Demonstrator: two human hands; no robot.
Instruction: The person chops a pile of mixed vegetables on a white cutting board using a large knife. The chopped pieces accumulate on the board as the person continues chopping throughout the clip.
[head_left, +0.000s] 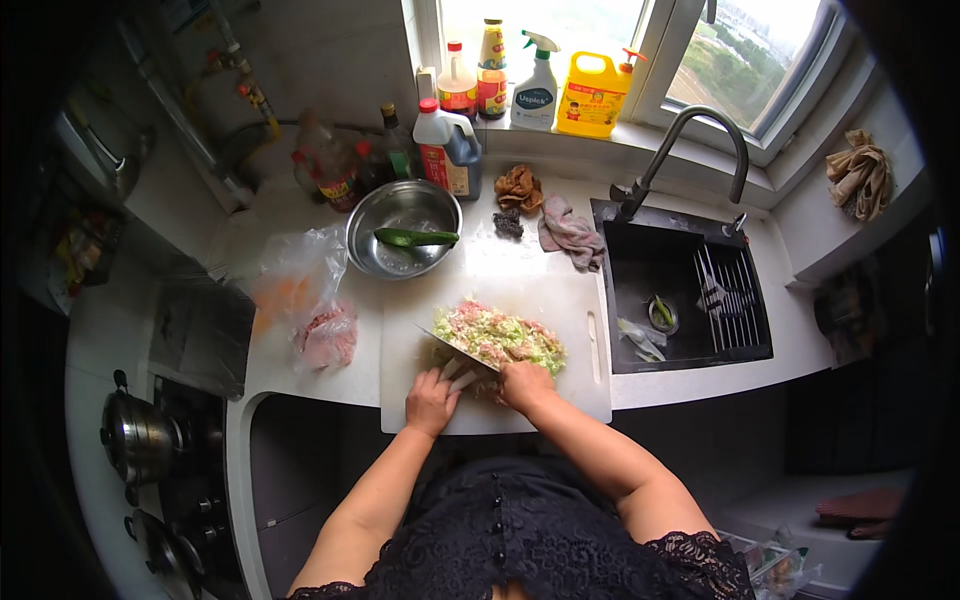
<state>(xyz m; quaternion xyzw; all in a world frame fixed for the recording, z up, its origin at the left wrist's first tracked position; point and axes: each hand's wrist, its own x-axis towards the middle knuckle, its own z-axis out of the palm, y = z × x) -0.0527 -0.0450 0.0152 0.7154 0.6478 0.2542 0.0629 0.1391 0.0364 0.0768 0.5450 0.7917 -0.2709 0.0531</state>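
Note:
My right hand (527,387) is closed around the handle of a kitchen knife (462,352). Its broad blade slants up to the left, along the near side of a heap of finely chopped pale green and pink food (500,335). Close to the blade's near side, my left hand (432,402) is bent at the fingers beside some pale, stalk-like strips (462,379). Blade and fingers partly cover those strips, so their kind is unclear. All of this rests on a white cutting board (560,405) that reaches the counter's front edge.
Beyond the board, a steel bowl (372,255) holds a green vegetable (415,238). Plastic-bagged meat (326,335) lies left. On the right is a black sink (640,260) with a tall faucet (705,112). A cloth (571,234) and several bottles stand or lie behind; pots (137,435) sit far left.

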